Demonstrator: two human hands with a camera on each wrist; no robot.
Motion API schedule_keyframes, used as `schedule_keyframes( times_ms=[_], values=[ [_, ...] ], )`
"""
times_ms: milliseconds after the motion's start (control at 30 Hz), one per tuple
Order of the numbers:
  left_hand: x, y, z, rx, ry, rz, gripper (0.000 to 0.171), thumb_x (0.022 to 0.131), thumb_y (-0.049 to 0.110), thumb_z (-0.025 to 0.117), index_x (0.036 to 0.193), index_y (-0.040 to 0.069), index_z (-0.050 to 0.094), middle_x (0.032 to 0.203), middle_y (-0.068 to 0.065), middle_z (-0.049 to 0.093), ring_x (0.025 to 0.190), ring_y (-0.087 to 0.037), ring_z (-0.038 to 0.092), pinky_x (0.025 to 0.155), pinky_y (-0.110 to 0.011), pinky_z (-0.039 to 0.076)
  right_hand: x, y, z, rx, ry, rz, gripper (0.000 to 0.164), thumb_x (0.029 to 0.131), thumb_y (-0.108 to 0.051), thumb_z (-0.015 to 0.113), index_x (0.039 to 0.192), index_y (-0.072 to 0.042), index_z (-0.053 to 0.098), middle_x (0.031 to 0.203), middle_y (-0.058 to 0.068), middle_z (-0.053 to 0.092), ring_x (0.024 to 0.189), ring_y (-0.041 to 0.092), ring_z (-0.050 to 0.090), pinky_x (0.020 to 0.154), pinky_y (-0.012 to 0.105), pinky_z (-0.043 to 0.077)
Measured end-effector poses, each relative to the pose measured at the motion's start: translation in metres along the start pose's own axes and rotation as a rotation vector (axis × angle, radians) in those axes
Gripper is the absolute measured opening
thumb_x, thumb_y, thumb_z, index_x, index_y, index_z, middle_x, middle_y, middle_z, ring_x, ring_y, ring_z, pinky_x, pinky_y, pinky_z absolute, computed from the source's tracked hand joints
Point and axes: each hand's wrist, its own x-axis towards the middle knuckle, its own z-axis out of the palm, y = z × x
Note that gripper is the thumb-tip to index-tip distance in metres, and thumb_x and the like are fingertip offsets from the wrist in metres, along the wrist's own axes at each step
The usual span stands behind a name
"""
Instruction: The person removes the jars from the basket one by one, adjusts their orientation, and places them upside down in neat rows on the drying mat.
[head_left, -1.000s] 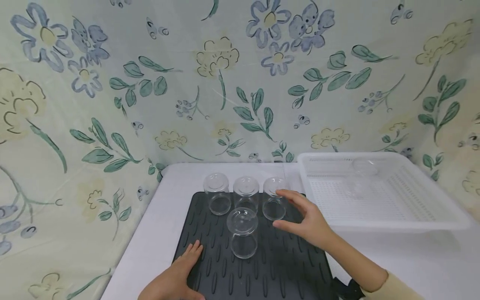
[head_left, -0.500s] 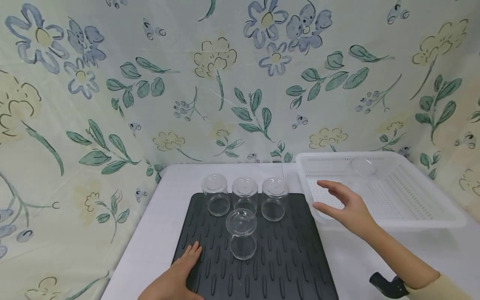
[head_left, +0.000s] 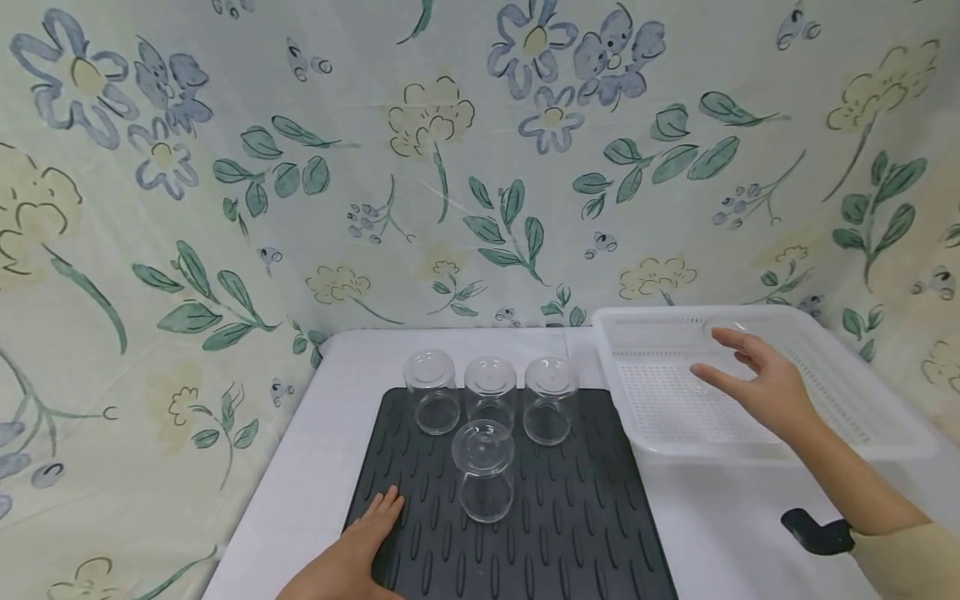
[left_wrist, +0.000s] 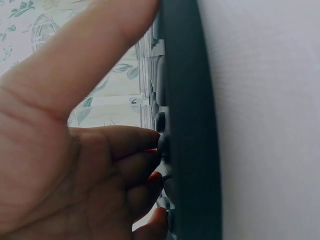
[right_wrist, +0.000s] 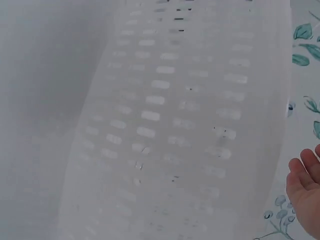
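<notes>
Several clear glasses stand upside down on a black ridged drying mat [head_left: 585, 517]. A left glass [head_left: 432, 392], a middle glass [head_left: 491, 382] and a right glass [head_left: 551, 400] form the back row; a front glass [head_left: 485, 471] stands nearer. My left hand [head_left: 352, 550] rests at the mat's left edge; the left wrist view shows its fingers [left_wrist: 135, 142] against the ridges. Above the white basket [head_left: 750, 454], my right hand [head_left: 772, 387] holds nothing, thumb and fingers apart. Its fingertips overlap another clear glass [head_left: 731, 325] in the basket, mostly hidden.
The perforated basket wall [right_wrist: 175, 100] fills much of the right wrist view. A white cloth [head_left: 292, 467] covers the table. Behind hangs a flowered curtain [head_left: 480, 167]. A black device [head_left: 816, 532] sits by the right sleeve.
My right hand has moved away from the right glass in the back row, rightward and slightly up, over the basket. The left hand and the glasses on the mat stay put.
</notes>
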Motion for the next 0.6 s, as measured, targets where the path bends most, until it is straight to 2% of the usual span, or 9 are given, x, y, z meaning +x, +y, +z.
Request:
schedule_keyframes(
  times_ms=[33, 100, 133, 367, 600],
  values=[
    [0.0, 0.0, 0.0, -0.005, 0.0, 0.004, 0.124, 0.064, 0.049, 0.089, 0.149, -0.011, 0.022, 0.156, -0.029, 0.015, 0.141, -0.05, 0.013, 0.102, -0.072, 0.021, 0.002, 0.003, -0.001, -0.004, -0.003, 0.018, 0.072, 0.09, -0.03, 0.073, 0.145, 0.003, 0.04, 0.143, 0.031, 0.042, 0.128, 0.052, 0.038, 0.111, 0.032, 0.031],
    [0.0, 0.001, -0.001, -0.006, 0.001, 0.008, 0.124, 0.064, 0.049, 0.089, 0.149, -0.011, 0.022, 0.157, -0.028, 0.015, 0.141, -0.05, 0.013, 0.102, -0.072, 0.021, 0.005, 0.009, -0.003, -0.011, -0.01, 0.044, 0.073, 0.091, -0.032, 0.071, 0.145, 0.004, 0.039, 0.142, 0.033, 0.041, 0.127, 0.053, 0.037, 0.106, 0.053, 0.033],
    [0.0, 0.001, -0.001, -0.006, 0.003, 0.009, 0.124, 0.064, 0.049, 0.089, 0.15, -0.011, 0.022, 0.157, -0.028, 0.015, 0.141, -0.049, 0.013, 0.102, -0.071, 0.022, 0.007, 0.012, -0.003, -0.012, -0.012, 0.051, 0.073, 0.091, -0.032, 0.071, 0.145, 0.005, 0.038, 0.142, 0.033, 0.041, 0.127, 0.054, 0.037, 0.101, 0.059, 0.033],
    [0.0, 0.001, 0.0, -0.013, 0.009, -0.001, 0.124, 0.064, 0.052, 0.088, 0.15, -0.008, 0.024, 0.158, -0.024, 0.016, 0.143, -0.046, 0.014, 0.103, -0.069, 0.023, 0.019, 0.029, -0.003, -0.051, -0.014, 0.105, 0.078, 0.093, -0.036, 0.068, 0.147, 0.007, 0.032, 0.145, 0.037, 0.033, 0.128, 0.06, 0.03, 0.091, 0.071, 0.035],
    [-0.002, 0.001, -0.001, -0.017, 0.005, -0.009, 0.122, 0.065, 0.051, 0.088, 0.151, -0.007, 0.023, 0.159, -0.022, 0.015, 0.143, -0.045, 0.013, 0.103, -0.069, 0.024, 0.026, 0.042, -0.001, -0.121, -0.004, 0.16, 0.085, 0.093, -0.04, 0.066, 0.149, 0.008, 0.025, 0.148, 0.037, 0.026, 0.128, 0.061, 0.027, 0.091, 0.072, 0.035]
  ],
)
